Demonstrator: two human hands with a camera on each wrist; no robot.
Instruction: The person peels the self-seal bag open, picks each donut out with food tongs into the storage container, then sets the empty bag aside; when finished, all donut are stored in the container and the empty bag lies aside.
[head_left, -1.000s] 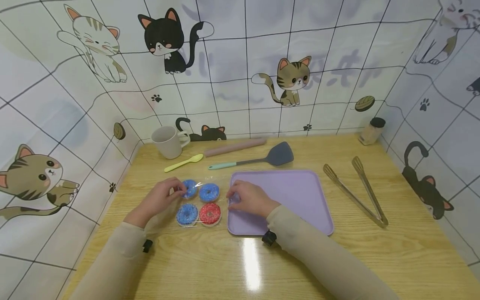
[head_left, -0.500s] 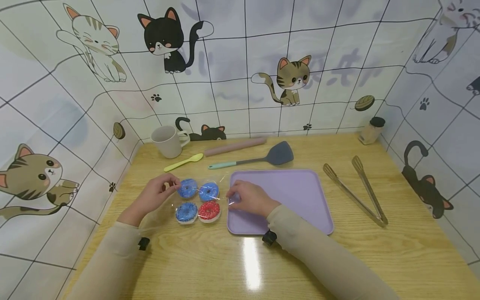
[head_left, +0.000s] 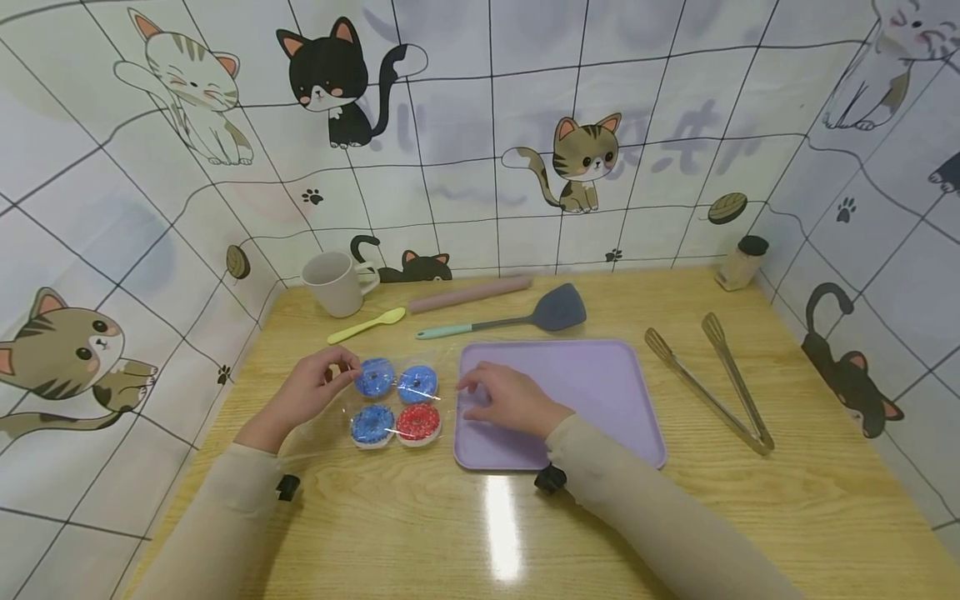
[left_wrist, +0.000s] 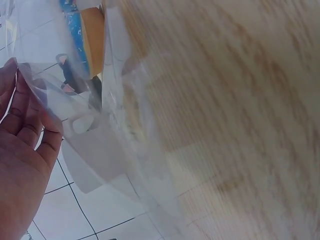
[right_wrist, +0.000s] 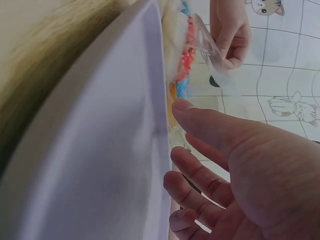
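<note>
Three blue doughnuts and one red doughnut, all sprinkled, lie in a clear plastic bag on the table, left of a lilac tray. My left hand pinches the bag's edge beside the upper-left doughnut; the left wrist view shows the film stretching away from the fingertips. Over the tray's left rim, my right hand has its fingers loosely bent and thumb apart, with nothing between them. In the right wrist view its fingertips hover near the tray's edge, the red doughnut just beyond.
Metal tongs lie spread right of the tray. Behind are a turner, a yellow spoon, a rolling pin and a grey mug. A black-lidded jar stands in the back right corner.
My left hand has moved slightly left, and the doughnuts have shifted a little with the bag. My right hand has let go of the bag's right edge and its fingers have spread.
</note>
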